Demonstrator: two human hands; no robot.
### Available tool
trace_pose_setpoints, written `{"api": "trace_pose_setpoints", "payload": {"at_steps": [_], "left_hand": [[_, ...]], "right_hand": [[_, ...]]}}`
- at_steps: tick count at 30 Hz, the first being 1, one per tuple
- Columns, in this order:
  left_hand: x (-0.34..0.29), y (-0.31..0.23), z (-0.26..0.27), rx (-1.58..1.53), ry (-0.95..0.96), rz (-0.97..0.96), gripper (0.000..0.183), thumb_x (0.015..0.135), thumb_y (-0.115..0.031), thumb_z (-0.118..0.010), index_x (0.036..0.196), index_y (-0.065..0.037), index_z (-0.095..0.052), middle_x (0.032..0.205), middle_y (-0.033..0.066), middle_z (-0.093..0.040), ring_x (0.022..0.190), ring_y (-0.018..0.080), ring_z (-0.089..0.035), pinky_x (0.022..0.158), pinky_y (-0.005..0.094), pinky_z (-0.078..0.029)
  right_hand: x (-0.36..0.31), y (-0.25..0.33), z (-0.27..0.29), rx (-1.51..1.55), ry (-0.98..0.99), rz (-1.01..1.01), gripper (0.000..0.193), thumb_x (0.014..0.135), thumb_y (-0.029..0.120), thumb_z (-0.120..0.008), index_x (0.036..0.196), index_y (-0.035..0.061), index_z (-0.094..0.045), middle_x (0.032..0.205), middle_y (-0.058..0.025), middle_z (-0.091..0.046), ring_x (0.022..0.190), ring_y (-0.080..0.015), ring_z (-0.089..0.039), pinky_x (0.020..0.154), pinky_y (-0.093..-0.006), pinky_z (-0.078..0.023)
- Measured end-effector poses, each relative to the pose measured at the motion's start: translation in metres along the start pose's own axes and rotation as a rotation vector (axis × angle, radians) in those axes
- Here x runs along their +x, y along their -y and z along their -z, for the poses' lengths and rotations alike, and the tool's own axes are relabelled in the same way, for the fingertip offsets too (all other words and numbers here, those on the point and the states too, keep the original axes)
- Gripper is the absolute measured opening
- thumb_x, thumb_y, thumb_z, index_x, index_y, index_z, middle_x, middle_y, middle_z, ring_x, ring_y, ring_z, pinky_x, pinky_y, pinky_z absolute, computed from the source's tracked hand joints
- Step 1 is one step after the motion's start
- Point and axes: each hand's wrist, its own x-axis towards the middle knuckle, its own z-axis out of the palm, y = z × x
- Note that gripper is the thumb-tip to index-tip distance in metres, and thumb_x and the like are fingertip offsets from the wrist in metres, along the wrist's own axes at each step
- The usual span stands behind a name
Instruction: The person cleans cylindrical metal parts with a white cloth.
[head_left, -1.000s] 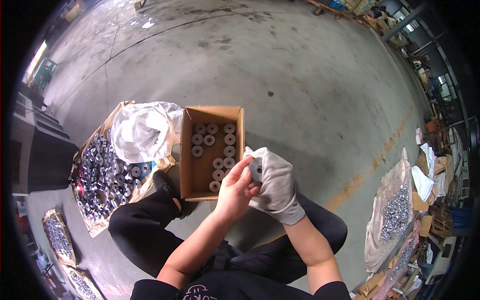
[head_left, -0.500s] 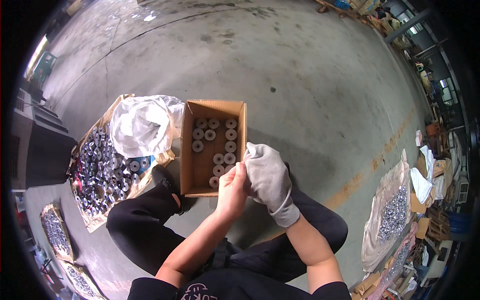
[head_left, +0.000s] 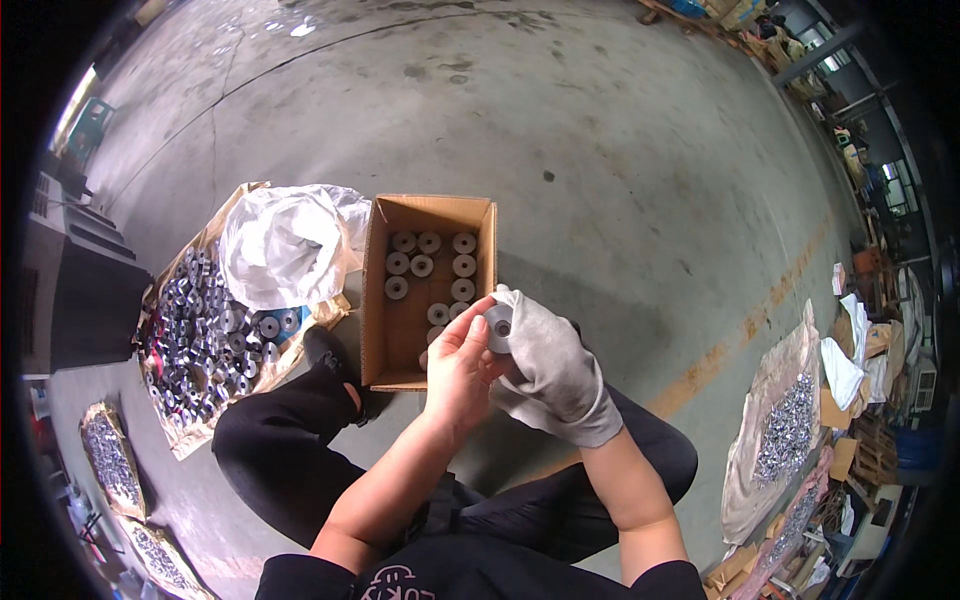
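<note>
Beside the box (head_left: pixel 405 345), a likely heavy, rigid disc (head_left: pixel 497 322), best rim-held, is gripped by left hand (head_left: pixel 460 367) and cloth-covered right hand (head_left: pixel 550 370)

The black shirt (head_left: pixel 520 572) had pale letters (head_left: pixel 408 595) on it. A little smiley drawing (head_left: pixel 393 577) sat just above them.

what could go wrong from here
The grey disc is held near its rim by the bare left hand, with the cloth-covered right hand at its other side, so it might slip and drop.

The forearms and hands work right by the near right corner of the cardboard box; a bump could shift the discs inside, which have gaps between them.
</note>
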Motion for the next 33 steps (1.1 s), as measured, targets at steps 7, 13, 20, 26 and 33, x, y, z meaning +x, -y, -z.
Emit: {"api": "trace_pose_setpoints", "payload": {"at_steps": [7,13,20,26,33], "left_hand": [[0.006,0.011,0.022,0.217,0.078,-0.048,0.029,0.096,-0.018,-0.048,0.120,-0.003,-0.055,0.089,0.0001,-0.060,0.072,0.0066,-0.055,0.063,0.0232,-0.050],[-0.001,0.013,0.013,0.581,0.136,-0.269,0.039,0.088,-0.005,-0.057,0.126,-0.003,-0.048,0.092,0.0026,-0.059,0.082,0.0062,-0.053,0.072,0.0207,-0.045],[0.000,0.005,0.012,0.965,0.203,-0.586,0.047,0.075,0.008,-0.058,0.121,-0.001,-0.048,0.108,0.0133,-0.063,0.094,0.0259,-0.064,0.077,0.0340,-0.052],[0.004,0.011,0.012,1.387,0.110,-1.051,0.047,0.065,0.001,-0.060,0.112,-0.004,-0.056,0.104,0.0153,-0.061,0.091,0.0342,-0.057,0.081,0.0381,-0.045],[0.004,0.015,0.014,1.473,0.058,-0.977,0.034,0.063,0.000,-0.063,0.096,-0.005,-0.061,0.081,0.0107,-0.056,0.076,0.0285,-0.057,0.066,0.0370,-0.047]], "right_hand": [[-0.005,-0.010,-0.023,0.034,-0.106,-0.134,0.042,0.073,0.009,-0.067,0.112,0.0008,-0.055,0.106,-0.0138,-0.060,0.097,-0.0256,-0.058,0.086,-0.0320,-0.046],[-0.012,-0.017,-0.016,0.175,-0.209,-0.109,0.044,0.064,0.011,-0.077,0.102,0.0032,-0.057,0.094,-0.0067,-0.061,0.083,-0.0163,-0.059,0.076,-0.0275,-0.049],[-0.011,-0.015,-0.007,0.156,-0.172,0.043,0.044,0.067,0.000,-0.059,0.110,-0.0027,-0.048,0.098,-0.0141,-0.053,0.087,-0.0324,-0.054,0.084,-0.0351,-0.045],[-0.021,-0.023,-0.041,0.375,-0.277,-0.129,0.033,0.080,0.010,-0.057,0.111,-0.0013,-0.052,0.105,-0.0199,-0.055,0.092,-0.0366,-0.054,0.084,-0.0394,-0.043],[-0.013,-0.023,-0.030,-0.056,-0.224,-0.090,0.023,0.080,0.010,-0.060,0.101,0.0015,-0.057,0.097,-0.0145,-0.060,0.090,-0.0303,-0.058,0.082,-0.0365,-0.046]]}}
